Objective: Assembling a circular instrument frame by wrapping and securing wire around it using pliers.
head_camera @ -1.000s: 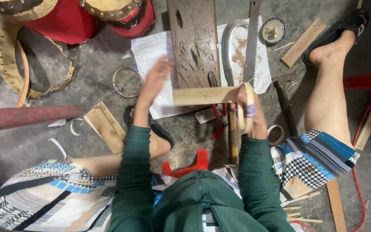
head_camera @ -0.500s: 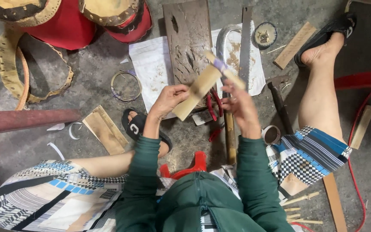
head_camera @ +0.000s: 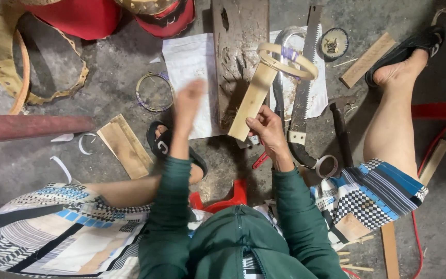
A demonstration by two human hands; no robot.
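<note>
Right hand grips a wooden piece over the floor; left hand free.

We find the right hand (head_camera: pixel 268 129) clamped on the lower end of a pale flat wooden slat (head_camera: pixel 251 101), which carries a thin bent wooden hoop (head_camera: pixel 287 58) bound with purple tape at its upper end, held tilted above the dark scarred wooden board (head_camera: pixel 238 46) on the concrete floor (head_camera: pixel 109 77). The left hand (head_camera: pixel 188 106) is open, blurred, holding nothing, raised over a white paper sheet (head_camera: pixel 189 59) well apart from the slat. A hand saw with a toothed steel blade (head_camera: pixel 305 77) lies just beside the work. In our judgement, a one-handed grip so low on the slat risks it twisting or the hoop slipping its binding; the saw teeth close under the wrist are a cut hazard.
</note>
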